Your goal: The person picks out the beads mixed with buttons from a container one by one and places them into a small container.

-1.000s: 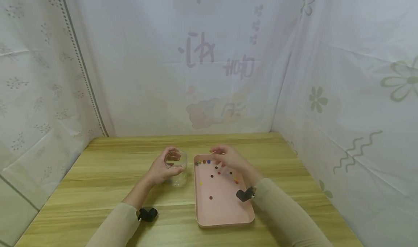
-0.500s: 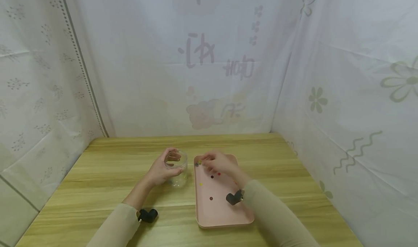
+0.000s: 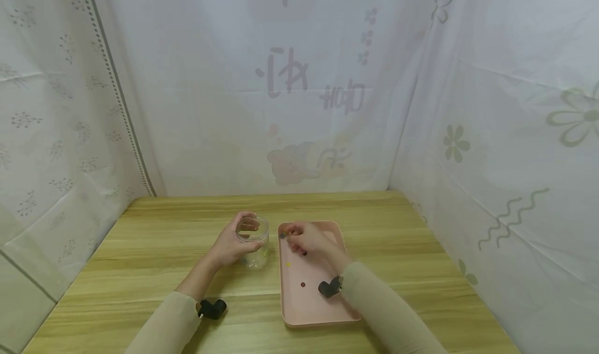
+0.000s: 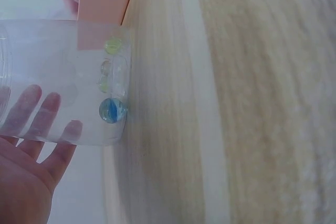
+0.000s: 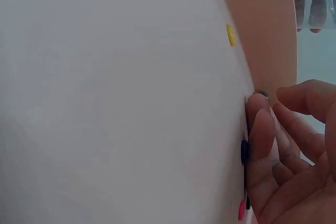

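Note:
My left hand (image 3: 234,243) grips a clear jar (image 3: 255,252), its fingers round the side. The mouth of the jar is uncovered. In the left wrist view a blue-swirled glass marble (image 4: 112,110) and a yellow-green marble (image 4: 113,45) lie at the jar's bottom among others. My right hand (image 3: 309,240) is low over the far left corner of a pink tray (image 3: 323,312). A glass marble (image 3: 282,235) shows beside its fingertips. In the right wrist view, thumb and forefinger stand apart, with part of a shiny marble (image 5: 263,94) visible by the forefinger.
Small flat button-like discs lie in the tray: a yellow disc (image 3: 287,264), a dark red disc (image 3: 302,285), and, in the right wrist view, a dark blue disc (image 5: 244,152) and a pink disc (image 5: 241,210). Patterned cloth (image 3: 234,135) hangs behind the wooden table (image 3: 140,271).
My right hand has moved left across the tray to the marbles in its far left corner, covering most of them, then shifted slightly. The left hand and jar stay in place.

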`<action>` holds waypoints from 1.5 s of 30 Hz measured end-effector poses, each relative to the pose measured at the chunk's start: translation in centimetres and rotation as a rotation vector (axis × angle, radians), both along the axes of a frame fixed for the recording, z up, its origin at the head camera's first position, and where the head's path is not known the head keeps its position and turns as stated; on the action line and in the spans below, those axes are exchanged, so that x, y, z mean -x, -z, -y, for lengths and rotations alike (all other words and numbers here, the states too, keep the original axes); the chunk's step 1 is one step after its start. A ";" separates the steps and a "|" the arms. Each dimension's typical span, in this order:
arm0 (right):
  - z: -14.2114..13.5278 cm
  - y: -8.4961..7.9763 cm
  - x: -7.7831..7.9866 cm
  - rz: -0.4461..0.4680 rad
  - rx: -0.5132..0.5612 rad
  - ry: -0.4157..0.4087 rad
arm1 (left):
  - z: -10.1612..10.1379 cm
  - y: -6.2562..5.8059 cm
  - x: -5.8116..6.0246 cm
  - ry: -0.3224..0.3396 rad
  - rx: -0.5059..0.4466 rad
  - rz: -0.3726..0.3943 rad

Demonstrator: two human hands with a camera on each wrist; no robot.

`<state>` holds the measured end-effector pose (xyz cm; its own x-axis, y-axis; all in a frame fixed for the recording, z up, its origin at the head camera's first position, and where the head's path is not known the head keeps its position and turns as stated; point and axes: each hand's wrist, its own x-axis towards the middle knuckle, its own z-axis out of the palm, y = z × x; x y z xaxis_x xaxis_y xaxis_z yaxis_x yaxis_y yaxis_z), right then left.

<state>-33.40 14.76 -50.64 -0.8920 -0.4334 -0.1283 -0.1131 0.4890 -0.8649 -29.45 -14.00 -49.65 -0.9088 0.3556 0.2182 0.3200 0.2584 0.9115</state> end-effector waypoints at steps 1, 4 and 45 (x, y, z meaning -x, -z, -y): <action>0.0 0.0 0.0 -0.006 0.003 -0.004 | 0.0 0.0 0.0 -0.003 0.002 0.002; 0.1 0.2 -0.1 -0.030 -0.010 -0.009 | 0.0 -0.1 -0.1 -0.006 0.005 0.006; 0.6 1.2 -0.1 -0.121 -0.070 -0.033 | -0.1 -0.1 -0.1 -0.006 0.006 0.012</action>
<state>-33.28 14.14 -51.86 -0.8881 -0.4567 -0.0516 -0.2316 0.5417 -0.8080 -29.32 -13.86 -49.55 -0.9134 0.3515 0.2053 0.3078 0.2661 0.9135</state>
